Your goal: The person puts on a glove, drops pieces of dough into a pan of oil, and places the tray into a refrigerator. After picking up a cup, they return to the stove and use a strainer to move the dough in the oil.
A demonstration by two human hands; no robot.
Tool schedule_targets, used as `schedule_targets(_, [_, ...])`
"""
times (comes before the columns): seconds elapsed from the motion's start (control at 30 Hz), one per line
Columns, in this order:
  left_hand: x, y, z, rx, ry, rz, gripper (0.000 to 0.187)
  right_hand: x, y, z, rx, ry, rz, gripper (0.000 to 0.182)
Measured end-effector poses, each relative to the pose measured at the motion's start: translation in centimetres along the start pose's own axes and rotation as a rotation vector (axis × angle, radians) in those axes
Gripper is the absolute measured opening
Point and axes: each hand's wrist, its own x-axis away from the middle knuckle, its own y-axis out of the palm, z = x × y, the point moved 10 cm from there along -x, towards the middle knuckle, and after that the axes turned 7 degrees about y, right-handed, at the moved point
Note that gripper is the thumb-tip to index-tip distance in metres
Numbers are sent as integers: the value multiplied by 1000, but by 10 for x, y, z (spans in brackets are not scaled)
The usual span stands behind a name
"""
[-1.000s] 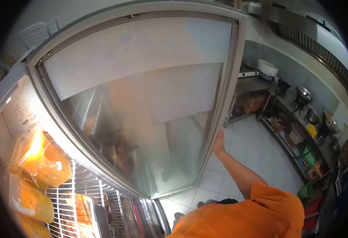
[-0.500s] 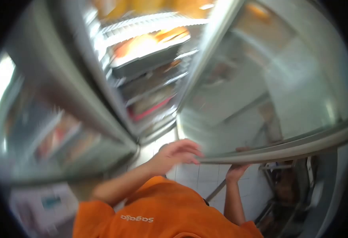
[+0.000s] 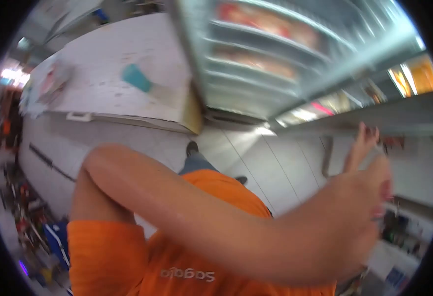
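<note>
My left arm sweeps across my chest to the right. My left hand (image 3: 366,217) is at its far end, smeared by motion, so its fingers and anything in them do not show clearly. Just beyond it, partly covered, my right hand (image 3: 359,148) reaches up with bent fingers at the edge of the fridge door (image 3: 344,122). Behind the door's grey frame, a strip of the lit fridge inside shows orange packs (image 3: 421,74) and a pink item (image 3: 322,108).
Ahead stands a neighbouring glass-fronted fridge (image 3: 251,79) with shelves of reddish packs. At the left is a white worktop (image 3: 98,59) holding a teal item (image 3: 136,77) and a crumpled plastic bag (image 3: 56,81). Pale tiles (image 3: 256,158) cover the floor.
My view has turned left, bringing the worktop in. The fridge inside has gone from a wide opening to a strip at the right. My left hand has swung right across my body.
</note>
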Motion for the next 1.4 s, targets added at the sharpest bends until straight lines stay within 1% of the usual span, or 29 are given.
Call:
schedule_targets(0.03, [10,-41,10,-131,-1,18,27,3,25,-23,110,99,65,61])
schedule_targets(0.07, [41,-91,22,-278,-31,40,28,22,52,-41,78,54,30,64])
schedule_targets(0.1, [81,-149,33,-415,-106,78,28,46,60,-37,187,127,229,55])
schedule_targets(0.13, [134,-210,37,-566,-247,107,23,86,95,-58,199,77,225,46])
schedule_targets(0.17, [194,-274,41,-665,-322,181,22,143,144,-87,277,-104,242,36])
schedule_targets(0.2, [204,-302,25,-713,-484,351,22,130,171,-54,143,-114,-17,29])
schedule_targets(0.23, [283,-378,23,-831,-597,529,25,188,260,-47,-53,-82,-399,21])
schedule_targets(0.27, [374,-445,13,-819,-678,745,28,262,341,-49,-42,89,-579,23])
schedule_targets(0.3, [446,-486,5,-883,-730,987,30,317,406,-34,-155,197,-788,34])
schedule_targets(0.33, [533,-521,8,-915,-779,1230,31,381,474,-53,-48,307,-929,51])
schedule_targets(0.4, [684,-555,-1,-870,-851,1564,32,460,572,-107,138,92,-1041,68])
schedule_targets(0.43, [693,-510,-33,-830,-875,1703,34,431,560,-97,85,78,-1071,68])
schedule_targets(0.47, [727,-495,-38,-752,-899,1827,37,436,582,-107,26,-41,-998,70])
schedule_targets(0.5, [746,-485,-40,-730,-980,1803,35,444,601,-113,-26,-151,-921,72])
schedule_targets(0.53, [760,-472,-45,-702,-1058,1780,34,448,618,-102,-40,-163,-947,72])
schedule_targets(0.57, [775,-459,-40,-692,-1043,1819,34,452,639,-86,9,-157,-991,73])
schedule_targets(0.6, [784,-448,-42,-660,-1070,1739,32,460,656,-78,60,-151,-1031,74])
schedule_targets(0.63, [797,-438,-52,-628,-1095,1650,30,462,659,-91,-9,-129,-990,69])
schedule_targets(0.67, [813,-429,-54,-624,-1084,1673,30,467,667,-99,-20,-138,-1006,69])
schedule_targets(0.73, [861,-401,-72,-555,-963,2001,27,466,664,-119,-56,-247,-983,64])
schedule_targets(0.77, [858,-390,-76,-551,-950,2017,27,464,663,-133,-67,-256,-994,64])
schedule_targets(0.83, [859,-351,-92,-268,-891,2178,23,468,650,-183,-146,-380,-1091,62])
schedule_targets(0.97, [847,-336,-147,-211,-1094,1950,22,449,604,-308,-541,-354,-1272,64])
schedule_targets(1.03, [826,-340,-159,-247,-1248,1793,23,434,569,-404,-657,-450,-1403,54])
schedule_targets(1.07, [826,-347,-171,-256,-1282,1736,23,427,556,-438,-669,-583,-1428,47])
schedule_targets(1.13, [830,-361,-209,-210,-1140,1740,28,413,524,-479,-800,-701,-1372,33])
schedule_targets(1.17, [813,-364,-192,-362,-1130,1790,30,411,514,-494,-876,-691,-1329,30])
schedule_targets(1.3, [779,-398,-164,-377,-1026,1717,35,391,468,-530,-1172,-778,-1080,23])
schedule_targets(1.4, [772,-410,-145,-475,-1002,1751,37,392,458,-533,-1084,-859,-1120,39])
